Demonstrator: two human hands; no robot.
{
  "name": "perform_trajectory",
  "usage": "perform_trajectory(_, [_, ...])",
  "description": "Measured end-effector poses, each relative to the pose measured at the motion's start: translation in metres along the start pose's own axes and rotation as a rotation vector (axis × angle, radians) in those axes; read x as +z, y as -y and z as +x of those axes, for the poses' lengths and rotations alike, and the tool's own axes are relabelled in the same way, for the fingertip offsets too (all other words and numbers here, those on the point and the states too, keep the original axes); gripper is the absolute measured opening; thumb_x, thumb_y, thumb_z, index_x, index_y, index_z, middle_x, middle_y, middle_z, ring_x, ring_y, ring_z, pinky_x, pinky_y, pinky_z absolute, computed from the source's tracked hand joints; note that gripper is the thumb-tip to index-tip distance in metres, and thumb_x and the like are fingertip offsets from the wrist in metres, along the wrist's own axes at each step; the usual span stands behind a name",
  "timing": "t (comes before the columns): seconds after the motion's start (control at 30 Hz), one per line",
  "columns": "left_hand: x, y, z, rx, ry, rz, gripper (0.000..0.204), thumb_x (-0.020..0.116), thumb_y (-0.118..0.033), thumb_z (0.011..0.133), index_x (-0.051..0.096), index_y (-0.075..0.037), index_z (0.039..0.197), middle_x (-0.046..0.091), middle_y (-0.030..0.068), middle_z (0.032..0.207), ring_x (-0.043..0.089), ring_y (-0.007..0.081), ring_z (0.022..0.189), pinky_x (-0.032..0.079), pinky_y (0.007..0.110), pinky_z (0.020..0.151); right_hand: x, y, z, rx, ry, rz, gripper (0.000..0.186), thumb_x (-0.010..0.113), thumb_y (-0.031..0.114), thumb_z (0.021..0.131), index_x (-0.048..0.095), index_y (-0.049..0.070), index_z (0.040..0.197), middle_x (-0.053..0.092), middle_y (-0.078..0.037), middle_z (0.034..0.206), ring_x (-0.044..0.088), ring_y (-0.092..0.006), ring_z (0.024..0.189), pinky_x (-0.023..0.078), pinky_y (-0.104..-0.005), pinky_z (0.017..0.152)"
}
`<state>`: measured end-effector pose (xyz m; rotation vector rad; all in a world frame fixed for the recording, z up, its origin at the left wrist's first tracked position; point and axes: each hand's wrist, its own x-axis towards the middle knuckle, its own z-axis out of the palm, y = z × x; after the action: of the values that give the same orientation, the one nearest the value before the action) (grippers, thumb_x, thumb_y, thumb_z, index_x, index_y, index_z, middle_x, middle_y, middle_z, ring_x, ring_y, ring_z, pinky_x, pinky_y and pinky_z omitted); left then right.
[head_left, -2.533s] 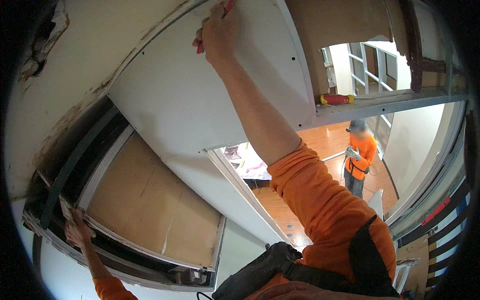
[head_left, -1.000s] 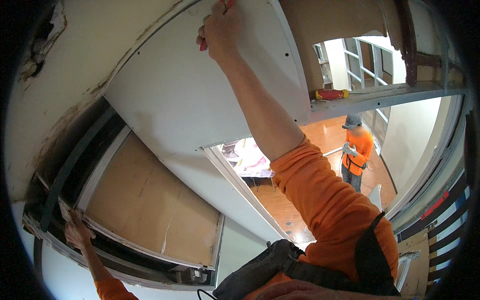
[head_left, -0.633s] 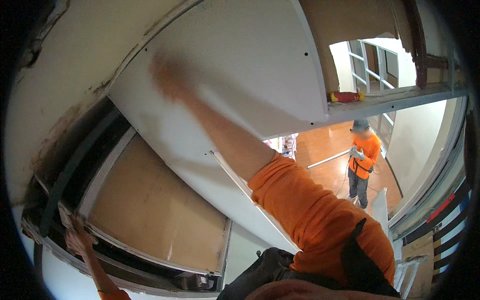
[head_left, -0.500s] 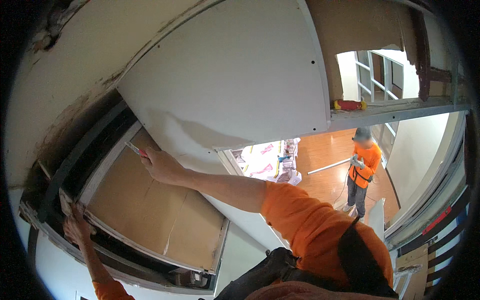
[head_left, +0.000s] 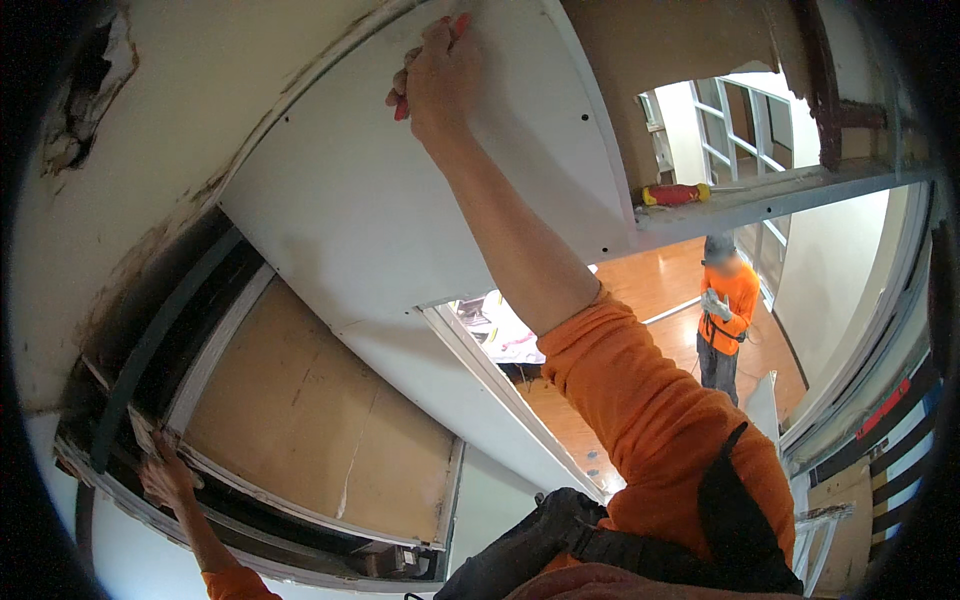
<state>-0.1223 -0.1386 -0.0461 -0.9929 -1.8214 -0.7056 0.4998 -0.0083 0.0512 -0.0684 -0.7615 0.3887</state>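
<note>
My right hand (head_left: 437, 85) is raised against the upper part of the white wall panel (head_left: 400, 200). Its fingers are closed round a red-handled utility knife (head_left: 402, 108); the handle shows on both sides of the fist, and I cannot make out its blade. At the lower left, my left hand (head_left: 168, 478) is wrapped on the edge of the opening's frame (head_left: 215, 490), beside a short pale wood piece (head_left: 142, 428). Between the hands lies a recess backed with brown board (head_left: 315, 410), cracked down its face.
A red and yellow screwdriver (head_left: 675, 194) rests on the metal ledge (head_left: 790, 200) under a torn brown board. Below, a co-worker in orange (head_left: 728, 295) stands on the wooden floor (head_left: 640, 262), wearing gloves. A broken hole (head_left: 85, 95) marks the wall at the upper left.
My right hand has swung up and right with the knife, from beside the recess to the top of the white panel. My left hand stays on the frame; the view has shifted slightly.
</note>
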Motion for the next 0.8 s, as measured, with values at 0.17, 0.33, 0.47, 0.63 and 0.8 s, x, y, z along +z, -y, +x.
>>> perform_trajectory(0.17, [0.013,0.015,-0.003,0.069,-0.148,-0.099,0.067,0.045,-0.052,0.102,0.072,0.008,0.090,0.067,0.0292,0.086,0.061,0.0449,0.081,0.045,0.054,0.077,-0.006,-0.007,0.018,0.126,0.173,0.162,0.025,0.047,0.031,0.105,0.049,0.006,0.109,0.056,-0.009,0.068,0.054,-0.0204,0.043,0.044,-0.0333,0.032])
perform_trajectory(0.33, [0.022,0.029,-0.001,0.157,-0.168,0.006,0.067,0.043,-0.052,0.103,0.071,0.008,0.089,0.067,0.0290,0.084,0.062,0.0444,0.078,0.046,0.053,0.075,-0.010,-0.018,0.026,0.140,0.150,0.095,0.027,0.050,0.031,0.105,0.055,0.005,0.100,0.056,-0.008,0.067,0.054,-0.0197,0.044,0.043,-0.0343,0.033])
perform_trajectory(0.47, [0.012,0.001,0.002,-0.052,0.060,-0.008,0.067,0.043,-0.052,0.102,0.072,0.007,0.095,0.068,0.0291,0.088,0.064,0.0443,0.083,0.046,0.053,0.077,0.029,-0.009,-0.002,-0.036,0.027,-0.238,0.027,0.049,0.031,0.104,0.055,0.005,0.102,0.060,-0.011,0.075,0.058,-0.0247,0.057,0.046,-0.0391,0.046])
perform_trajectory(0.63, [0.005,0.015,0.008,0.024,0.011,-0.084,0.065,0.042,-0.052,0.102,0.073,0.005,0.106,0.069,0.0286,0.097,0.063,0.0457,0.091,0.045,0.055,0.083,0.063,-0.108,-0.200,0.078,0.514,-0.565,0.028,0.047,0.032,0.105,0.052,0.005,0.106,0.063,-0.016,0.086,0.062,-0.0301,0.074,0.047,-0.0434,0.063])
perform_trajectory(0.8, [0.032,0.017,0.002,0.086,-0.068,-0.075,0.066,0.043,-0.052,0.102,0.071,0.008,0.093,0.069,0.0292,0.091,0.063,0.0456,0.089,0.045,0.054,0.084,-0.032,-0.087,-0.252,0.385,0.683,-0.694,0.029,0.044,0.033,0.105,0.050,0.005,0.110,0.066,-0.021,0.097,0.065,-0.0356,0.091,0.048,-0.0478,0.080])
